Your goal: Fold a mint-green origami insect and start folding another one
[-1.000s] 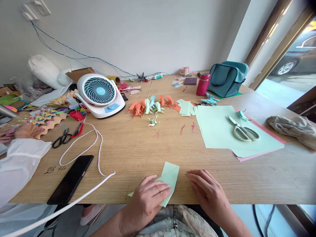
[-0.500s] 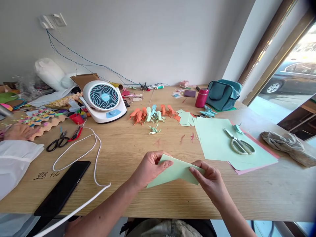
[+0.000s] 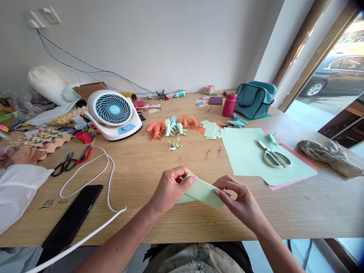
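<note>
Between fingers [image 3: 231, 182] and thumbs [image 3: 187, 184], green paper [image 3: 207, 193]

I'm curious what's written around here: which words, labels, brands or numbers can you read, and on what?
"460", handwritten on the wooden table, beside the black phone.
The scrawl before it: unclear.
The mark on the fan's hub: too small to read.
The held green paper: no writing visible.
</note>
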`<state>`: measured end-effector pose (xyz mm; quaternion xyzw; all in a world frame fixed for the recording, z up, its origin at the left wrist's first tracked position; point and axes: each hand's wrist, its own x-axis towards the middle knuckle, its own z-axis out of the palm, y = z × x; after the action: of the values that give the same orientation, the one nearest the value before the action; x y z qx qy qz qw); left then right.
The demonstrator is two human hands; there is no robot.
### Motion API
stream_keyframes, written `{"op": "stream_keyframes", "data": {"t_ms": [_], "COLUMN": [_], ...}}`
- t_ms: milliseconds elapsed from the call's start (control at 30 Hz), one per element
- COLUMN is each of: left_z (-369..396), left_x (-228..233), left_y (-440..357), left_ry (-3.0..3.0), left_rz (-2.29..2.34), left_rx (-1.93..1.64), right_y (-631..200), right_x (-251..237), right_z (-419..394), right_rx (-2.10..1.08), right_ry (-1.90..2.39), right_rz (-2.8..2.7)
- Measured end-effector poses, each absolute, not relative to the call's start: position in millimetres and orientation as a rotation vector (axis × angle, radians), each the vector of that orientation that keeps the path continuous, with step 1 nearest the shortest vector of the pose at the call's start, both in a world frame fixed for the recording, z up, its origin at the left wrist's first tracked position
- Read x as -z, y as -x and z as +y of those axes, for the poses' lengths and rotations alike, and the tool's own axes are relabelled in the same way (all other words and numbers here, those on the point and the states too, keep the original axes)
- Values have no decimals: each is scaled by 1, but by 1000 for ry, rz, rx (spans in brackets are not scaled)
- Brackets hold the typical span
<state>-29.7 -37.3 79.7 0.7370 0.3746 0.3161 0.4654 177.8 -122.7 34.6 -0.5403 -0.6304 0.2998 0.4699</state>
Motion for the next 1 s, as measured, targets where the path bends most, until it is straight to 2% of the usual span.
{"op": "stream_keyframes", "data": {"t_ms": [300, 533, 1000], "left_z": [-52, -50, -31], "left_x": [-81, -77, -85], "left_y": [23, 31, 58], "left_ry": [-1963, -1841, -1697], "left_rz": [861, 874, 1009], "left_rx": [-671, -643, -852], "right_y": [-155, -151, -184], "right_x": [-49, -42, -32], "right_z": [-126, -127, -127], "right_rx": [-740, -677, -589], "right_ry": [1286, 1289, 1329], "right_rz": [-1611, -1646, -1695]}}
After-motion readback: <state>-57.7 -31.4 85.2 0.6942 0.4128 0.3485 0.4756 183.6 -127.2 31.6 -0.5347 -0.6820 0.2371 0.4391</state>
